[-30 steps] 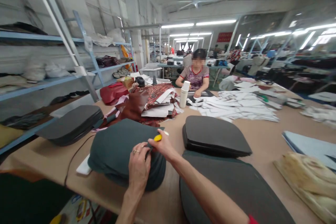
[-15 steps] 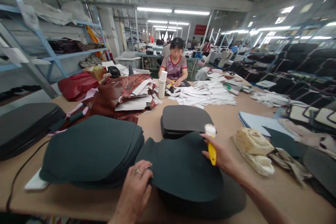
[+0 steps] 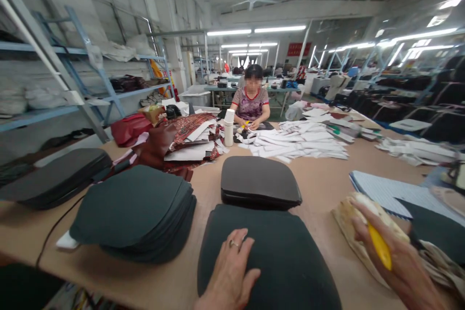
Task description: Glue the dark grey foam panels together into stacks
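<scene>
My left hand (image 3: 229, 271) lies flat and open, fingers spread, on a dark green cut piece (image 3: 276, 252) lying on a pile near the table's front edge. My right hand (image 3: 395, 254) is closed on a yellow-handled brush (image 3: 379, 247) and rests over a yellowish glue-stained cloth (image 3: 348, 223) at the right. A stack of dark green pieces (image 3: 134, 208) sits to the left of my left hand. A stack of black pieces (image 3: 257, 181) lies just beyond the green piece.
Another black stack (image 3: 54, 179) sits far left with a cable (image 3: 54, 227) beside it. Red-brown leather scraps (image 3: 178, 140), a white bottle (image 3: 228, 128) and white paper patterns (image 3: 298, 140) lie farther back. A person (image 3: 252, 101) works at the far side. Blue shelving (image 3: 90, 87) stands left.
The green piece taken from the left stack now lies flat on the front pile. My left hand went from gripping its edge to pressing flat. My right hand moved right to the cloth.
</scene>
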Tool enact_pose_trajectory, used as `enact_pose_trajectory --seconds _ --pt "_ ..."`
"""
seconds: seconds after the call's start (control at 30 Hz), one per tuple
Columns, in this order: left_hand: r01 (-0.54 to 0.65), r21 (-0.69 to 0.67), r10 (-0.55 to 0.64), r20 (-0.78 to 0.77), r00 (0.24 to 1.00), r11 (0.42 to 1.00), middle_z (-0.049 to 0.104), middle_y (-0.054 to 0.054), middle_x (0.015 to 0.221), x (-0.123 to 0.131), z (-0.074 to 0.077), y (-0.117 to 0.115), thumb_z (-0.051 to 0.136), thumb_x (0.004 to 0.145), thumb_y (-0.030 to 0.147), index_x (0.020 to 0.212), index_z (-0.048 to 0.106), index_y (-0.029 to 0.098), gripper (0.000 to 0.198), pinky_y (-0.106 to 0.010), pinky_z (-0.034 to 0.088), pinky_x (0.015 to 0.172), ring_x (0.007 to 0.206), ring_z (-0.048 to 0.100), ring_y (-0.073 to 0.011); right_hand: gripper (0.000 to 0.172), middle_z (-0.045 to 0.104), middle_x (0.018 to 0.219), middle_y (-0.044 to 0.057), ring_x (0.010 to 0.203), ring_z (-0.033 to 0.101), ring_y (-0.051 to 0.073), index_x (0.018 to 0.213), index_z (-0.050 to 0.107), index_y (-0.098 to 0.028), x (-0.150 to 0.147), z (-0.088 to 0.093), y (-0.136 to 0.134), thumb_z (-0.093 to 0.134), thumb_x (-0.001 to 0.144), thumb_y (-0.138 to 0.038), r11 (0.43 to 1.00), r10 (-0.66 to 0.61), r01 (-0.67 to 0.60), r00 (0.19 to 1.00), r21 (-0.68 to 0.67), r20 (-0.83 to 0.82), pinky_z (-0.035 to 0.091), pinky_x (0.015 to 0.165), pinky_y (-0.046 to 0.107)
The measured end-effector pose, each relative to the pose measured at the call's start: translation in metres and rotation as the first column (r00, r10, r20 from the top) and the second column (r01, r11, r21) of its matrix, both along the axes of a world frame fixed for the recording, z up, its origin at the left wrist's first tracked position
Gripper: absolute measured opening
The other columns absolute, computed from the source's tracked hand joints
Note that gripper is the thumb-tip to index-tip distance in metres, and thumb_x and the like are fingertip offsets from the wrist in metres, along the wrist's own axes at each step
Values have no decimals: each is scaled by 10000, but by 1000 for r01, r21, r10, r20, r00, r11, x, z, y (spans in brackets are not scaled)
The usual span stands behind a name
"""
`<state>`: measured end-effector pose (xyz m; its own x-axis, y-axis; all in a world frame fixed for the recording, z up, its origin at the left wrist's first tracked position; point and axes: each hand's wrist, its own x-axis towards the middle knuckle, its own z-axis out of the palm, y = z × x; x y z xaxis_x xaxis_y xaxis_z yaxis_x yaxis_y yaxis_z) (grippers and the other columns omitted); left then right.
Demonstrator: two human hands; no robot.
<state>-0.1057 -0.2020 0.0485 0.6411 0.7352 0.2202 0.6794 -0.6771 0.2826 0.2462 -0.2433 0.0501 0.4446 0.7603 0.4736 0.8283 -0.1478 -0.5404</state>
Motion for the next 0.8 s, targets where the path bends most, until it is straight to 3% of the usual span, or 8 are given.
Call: enact_pose_trajectory --seconds 0.17,0.3,0.37,0.5,0.57,0.63,0.73,0.8 --pt "-108 -123 109 3 994 987 328 -124 1451 81 -9 65 467 847 339 1341 369 144 540 -437 307 1091 1350 250 -272 577 514 525 -23 534 533 165 1219 542 -199 -19 34 87 339 842 -585 965 148 -205 942 -166 -300 419 566 297" --pt "-21 -131 9 -89 996 991 246 -155 1480 95 -6 118 437 857 354 1369 315 111 579 -489 211 1112 1374 141 -313 610 461 477 -34 485 470 140 1142 612 -210 -56 48 148 350 810 -649 940 166 -298 825 -165 -540 360 479 258" --pt "3 -157 -21 -116 993 988 266 -156 1472 92 -10 137 448 853 342 1348 360 125 548 -507 195 1106 1370 134 -336 617 500 522 -22 482 451 114 1066 647 -186 -78 56 171 390 785 -672 925 233 -376 666 -49 -709 344 464 238" --pt "33 -239 -62 -118 991 970 342 -150 1437 85 -27 157 420 855 237 1296 449 165 448 -526 232 1077 1348 210 -352 569 557 622 -4 515 484 84 999 641 -156 -123 53 215 528 734 -648 792 332 -591 199 157 -922 385 509 217" --pt "52 -265 -81 -101 992 963 341 -147 1438 81 -32 162 394 857 209 1303 439 180 449 -530 257 1059 1342 230 -349 508 582 678 -6 563 523 89 1000 618 -176 -140 41 235 635 689 -576 757 309 -629 109 175 -945 422 566 225" --pt "78 -279 -106 -84 991 957 352 -150 1431 77 -32 167 395 854 211 1290 448 188 439 -549 292 1025 1331 251 -362 455 579 663 -24 542 513 83 974 602 -182 -152 29 250 694 660 -497 768 331 -622 182 152 -926 419 556 223" --pt "116 -296 -152 -102 983 948 389 -144 1407 76 -31 176 432 836 211 1248 480 207 415 -581 337 959 1301 290 -387 374 511 522 -57 438 436 75 914 599 -168 -164 19 260 670 687 -458 790 386 -610 426 55 -818 361 458 216" --pt "119 -308 -167 -134 977 944 421 -130 1386 78 -32 182 445 833 210 1230 492 228 400 -584 346 934 1283 316 -383 323 540 549 -34 469 466 89 843 610 -170 -172 16 260 652 697 -454 762 417 -647 482 8 -770 383 470 224"
